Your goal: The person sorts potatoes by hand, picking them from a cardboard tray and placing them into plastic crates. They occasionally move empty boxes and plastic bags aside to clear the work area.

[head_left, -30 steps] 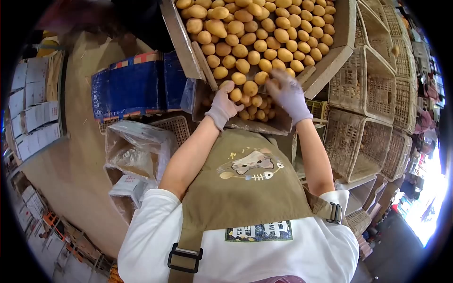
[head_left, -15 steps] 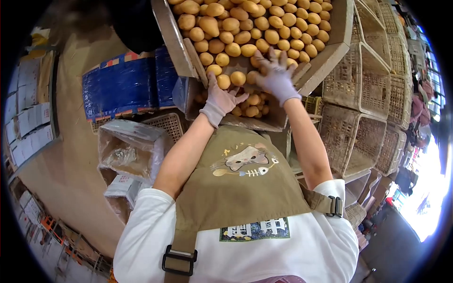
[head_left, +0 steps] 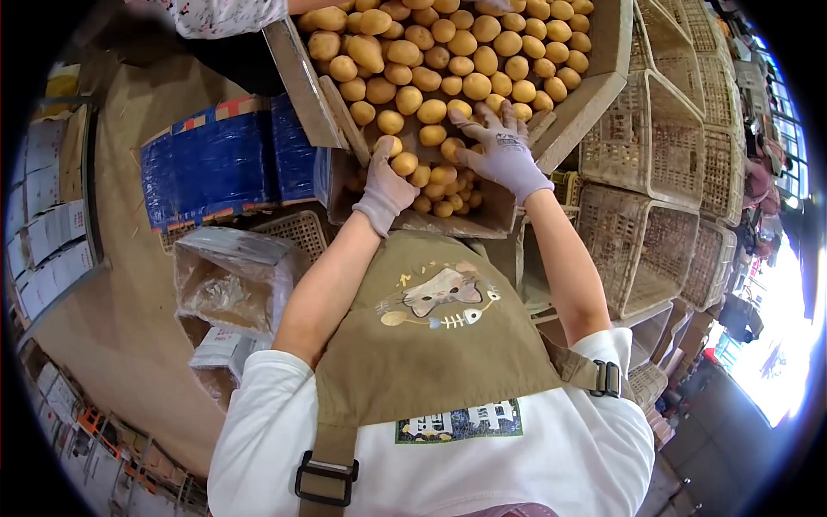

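Observation:
Many round yellow-brown potato-like items (head_left: 485, 60) lie on a tray with raised wooden sides (head_left: 297, 82). Below its open lower edge is a box (head_left: 482, 226) holding more of them. My left hand (head_left: 389, 183), in a pale glove, is at the left of the opening, its fingers bent against an item near the tray's edge; what it grips, if anything, is partly hidden. Gloved too, my right hand (head_left: 502, 153) lies with fingers spread over the items at the right of the opening, its thumb side beside one at the edge.
Stacked plastic crates (head_left: 646, 138) stand on the right. To the left are a blue-wrapped box (head_left: 207, 164) and a plastic-lined carton (head_left: 228, 276). At the top left, another person's patterned sleeve (head_left: 228, 15) reaches over the tray's far side.
A co-worker's sleeve has come into view at the top. My left hand's fingers have drawn in, and several items have moved down towards the box. The view has shifted slightly.

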`<state>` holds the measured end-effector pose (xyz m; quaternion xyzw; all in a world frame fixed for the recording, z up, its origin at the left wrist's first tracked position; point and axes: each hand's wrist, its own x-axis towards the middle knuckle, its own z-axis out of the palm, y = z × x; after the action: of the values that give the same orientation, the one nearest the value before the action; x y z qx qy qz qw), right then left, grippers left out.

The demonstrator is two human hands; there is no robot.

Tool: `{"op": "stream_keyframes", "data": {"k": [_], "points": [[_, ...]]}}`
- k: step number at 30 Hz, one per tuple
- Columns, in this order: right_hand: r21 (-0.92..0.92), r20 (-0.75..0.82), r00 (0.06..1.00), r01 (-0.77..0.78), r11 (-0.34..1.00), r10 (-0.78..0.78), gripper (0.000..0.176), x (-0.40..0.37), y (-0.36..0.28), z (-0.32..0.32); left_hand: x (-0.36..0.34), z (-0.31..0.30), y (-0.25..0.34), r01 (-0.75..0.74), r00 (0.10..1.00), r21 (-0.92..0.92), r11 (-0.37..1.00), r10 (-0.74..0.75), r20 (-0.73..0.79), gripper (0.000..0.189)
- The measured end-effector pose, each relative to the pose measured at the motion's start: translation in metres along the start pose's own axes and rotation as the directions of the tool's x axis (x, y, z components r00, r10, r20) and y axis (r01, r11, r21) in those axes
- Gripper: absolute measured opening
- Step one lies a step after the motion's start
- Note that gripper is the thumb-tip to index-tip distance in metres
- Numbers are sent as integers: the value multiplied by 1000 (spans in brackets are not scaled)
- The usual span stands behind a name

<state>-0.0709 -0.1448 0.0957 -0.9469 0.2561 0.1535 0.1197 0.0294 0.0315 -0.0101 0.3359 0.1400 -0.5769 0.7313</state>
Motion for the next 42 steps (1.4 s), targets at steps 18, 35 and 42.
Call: {"op": "stream_keyframes", "data": {"k": [18,35,42], "points": [[168,-754,657,199,966,-4,47,-46,45,-34,1,10,1,176,984,-459,871,-145,102,85],[-17,-270,956,116,993,-117,48,15,-17,22,7,4,2,237,959,-351,906,-160,235,96],[114,-151,980,150,982,-133,38,49,-14,7,15,-9,-8,252,965,-467,848,-184,186,102]]}}
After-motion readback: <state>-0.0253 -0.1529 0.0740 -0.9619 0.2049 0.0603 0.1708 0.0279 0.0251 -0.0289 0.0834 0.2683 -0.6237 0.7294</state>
